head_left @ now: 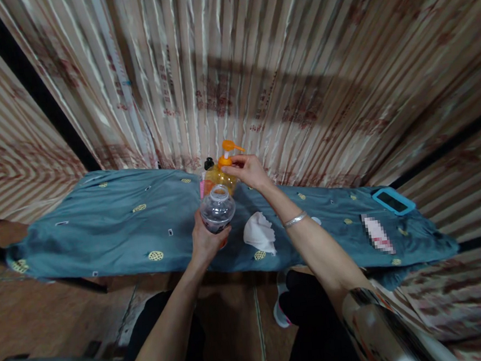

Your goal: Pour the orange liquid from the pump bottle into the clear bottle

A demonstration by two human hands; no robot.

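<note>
My left hand [207, 240] is wrapped round a clear plastic bottle [217, 208], which stands uncapped with its open mouth up. Just behind it is a yellow see-through pump bottle [212, 176] with an orange pump head [229, 146]. My right hand [248, 170] pinches the orange collar below that pump head. Partly hidden behind these two, a pink-labelled bottle [202, 187] shows its black top [209, 162]. A crumpled white cloth [259, 232] lies on the covered surface between my forearms.
Green cloth with pineapple prints [113, 232] covers the narrow bench. At its right end lie a blue-framed tablet [394, 201] and a blurred-out packet [377, 234]. A small white disc [316, 220] sits by my right forearm. Pleated curtains [231, 79] hang close behind.
</note>
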